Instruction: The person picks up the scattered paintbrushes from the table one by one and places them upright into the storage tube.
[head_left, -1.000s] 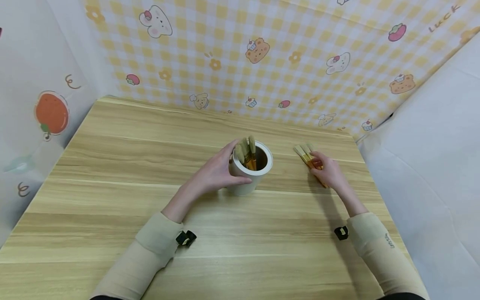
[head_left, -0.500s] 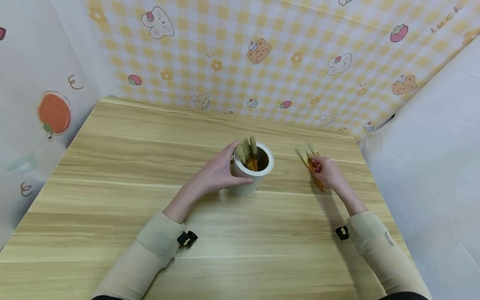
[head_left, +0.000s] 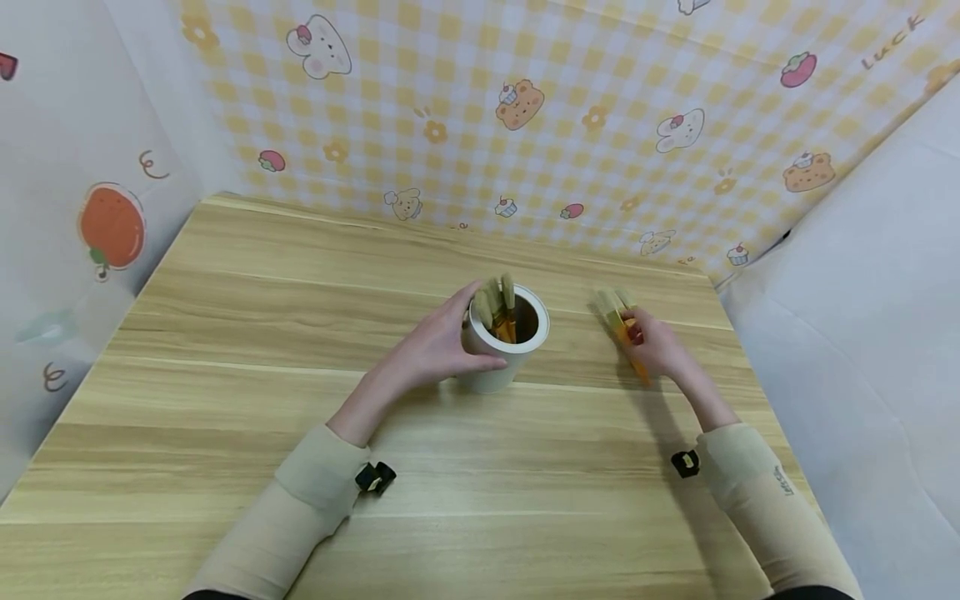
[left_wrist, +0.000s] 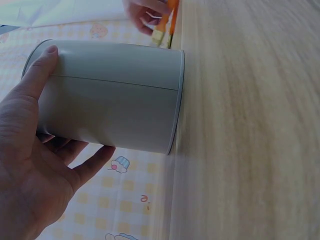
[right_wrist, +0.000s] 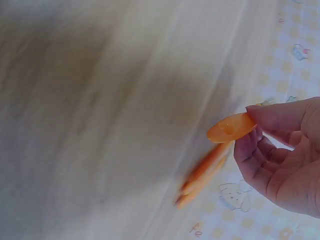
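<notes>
My left hand (head_left: 438,337) grips the side of a white cylindrical can (left_wrist: 110,95), thumb on the near side and fingers round the far side. The can stands upright on the table. Several paintbrushes (head_left: 497,304) lean inside it, bristles up, against its left wall. Over at the right, my right hand (head_left: 656,342) pinches a paintbrush by its orange handle (right_wrist: 232,128) between thumb and fingers. More orange handles (right_wrist: 202,175) show just below it in the right wrist view; whether they touch the held one I cannot tell. Their pale bristles (head_left: 613,302) point toward the back wall.
The wood-grain table (head_left: 450,517) runs back to a yellow-checked cloth wall (head_left: 465,158). White sheets hang at the left (head_left: 52,208) and right (head_left: 870,333) sides. The brushes on the right lie near the table's right edge.
The right fingers have closed on a brush and its handle end has shifted slightly toward me; the bristles have moved a little right. The left hand still grips the can, which stays in place.
</notes>
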